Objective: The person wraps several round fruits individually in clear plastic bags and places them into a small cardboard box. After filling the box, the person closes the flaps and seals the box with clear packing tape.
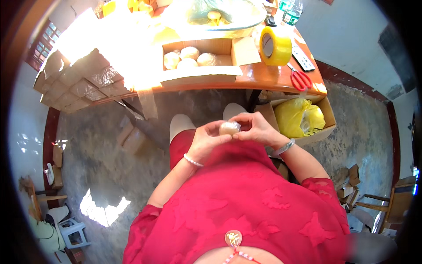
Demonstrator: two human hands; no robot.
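Observation:
Between both hands, above my lap, is a small round pale object in clear plastic film. My left hand grips it from the left with thumb and fingers. On its other side, the fingertips of my right hand hold the film-covered edge. Ahead on the table is an open cardboard box with several similar wrapped round objects in its left part. What these objects are, I cannot tell.
On the wooden table are a yellow tape roll, red-handled scissors, a power strip and a large round tray. Stacked cartons stand left. Below right, a carton holds a yellow plastic bag.

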